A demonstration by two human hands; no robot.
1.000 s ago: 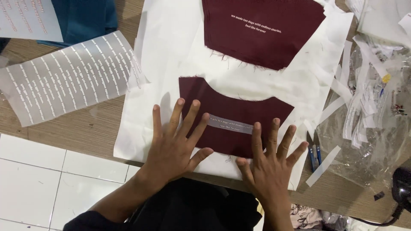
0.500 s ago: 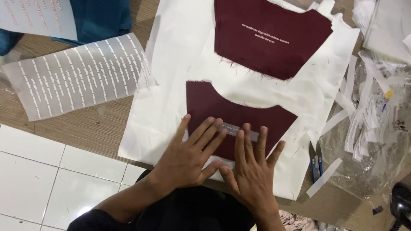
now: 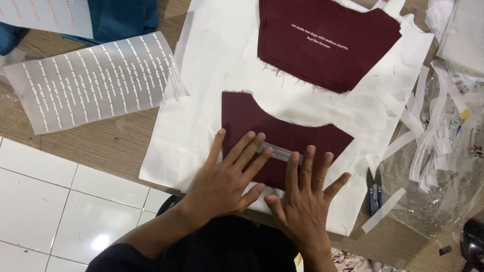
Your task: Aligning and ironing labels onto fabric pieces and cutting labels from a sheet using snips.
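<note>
1. Left hand (image 3: 222, 184) lies flat, palm down, fingers spread wide, on the lower half of a dark maroon cut fabric panel w/ a curved top edge (image 3: 282, 136). Grips nothing; just presses.
2. Right hand (image 3: 305, 206) is also flat & open, fingers fanned, beside the left one, thumbs nearly meeting. Holds nothing either.
3. Between the fingertips of both hands sits a small translucent transfer strip w/ pale lettering (image 3: 277, 151), lying on the maroon panel approx. at its middle. Left fingertips touch its left end, right index is at its right end.
4. Panel rests on a large white cloth sheet (image 3: 201, 100) spread over a wood-grain table (image 3: 101, 146), near the table's front edge, right in front of the person.
5. Done so far, judging by layout: a stack of matching maroon panels (image 3: 322, 45) further up the sheet already carries a pale printed line on top. The strip on the near panel looks placed.
6. Left, as far as visible: strip is still film on fabric, not yet bonded; backing not peeled.
7. Supply: a big translucent film sheet w/ many rows of pale text (image 3: 96, 80) lies to the left, well apart from the hands.
8. Right side: heap of white paper offcuts & clear plastic scraps (image 3: 443, 131); a blue pen-like item (image 3: 374, 199) lies at the sheet's edge.
</note>
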